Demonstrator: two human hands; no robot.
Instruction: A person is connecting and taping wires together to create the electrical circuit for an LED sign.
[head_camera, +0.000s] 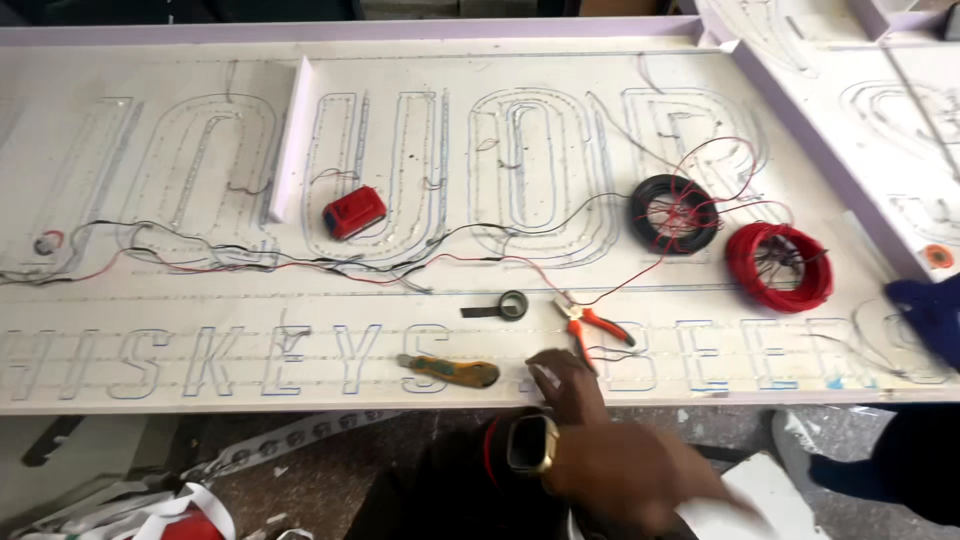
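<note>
My left hand (600, 455) comes in from the bottom centre, blurred, with a watch (531, 444) on the wrist and a black sleeve behind it. Its fingers are stretched out onto the near edge of the big white sign panel (130, 395) and nothing shows in them. The fingertips lie just below the orange-handled pliers (592, 326) and to the right of a yellow utility knife (450, 372). A roll of black tape (513, 304) sits a little further in. My right hand is out of view.
On the panel lie a red box-shaped pack (354, 213), a black wire coil (673, 213), a red wire coil (778, 265) and loose red and black wires. Another person's blue sleeve (930, 318) and shoe (795, 440) are at the right. A second panel (900, 120) adjoins at the far right.
</note>
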